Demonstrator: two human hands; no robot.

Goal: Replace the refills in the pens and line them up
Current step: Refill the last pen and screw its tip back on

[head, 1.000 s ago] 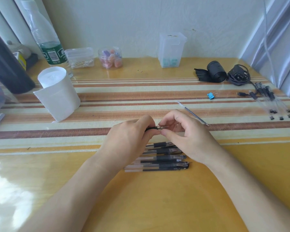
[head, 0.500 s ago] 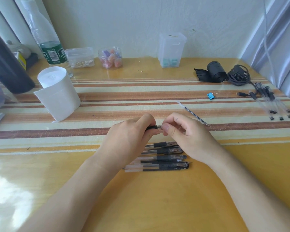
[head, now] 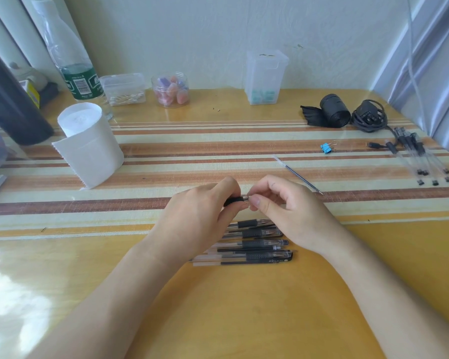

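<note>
My left hand [head: 200, 216] grips a pen by its black grip section [head: 233, 201], held level above the striped mat. My right hand [head: 290, 211] pinches the pen's metal tip [head: 246, 198] between thumb and fingers, so most of the tip is hidden. Just below the hands, several black-grip pens [head: 254, 244] lie side by side in a row, points to the right, partly covered by my hands. A loose thin refill [head: 297, 174] lies slanted on the mat to the right. Several clear pens [head: 423, 161] lie at the far right.
A white paper roll [head: 88, 143] stands at left. Along the back are a bottle [head: 73, 63], a swab box [head: 123, 89], a jar of coloured pieces [head: 171, 89] and a clear box [head: 266, 76]. A black roll [head: 333, 114], cable [head: 369, 119] and blue clip [head: 326, 148] sit right.
My right fingers have closed in over the pen's metal tip, which showed more a second ago. The left hand holds the pen in the same place.
</note>
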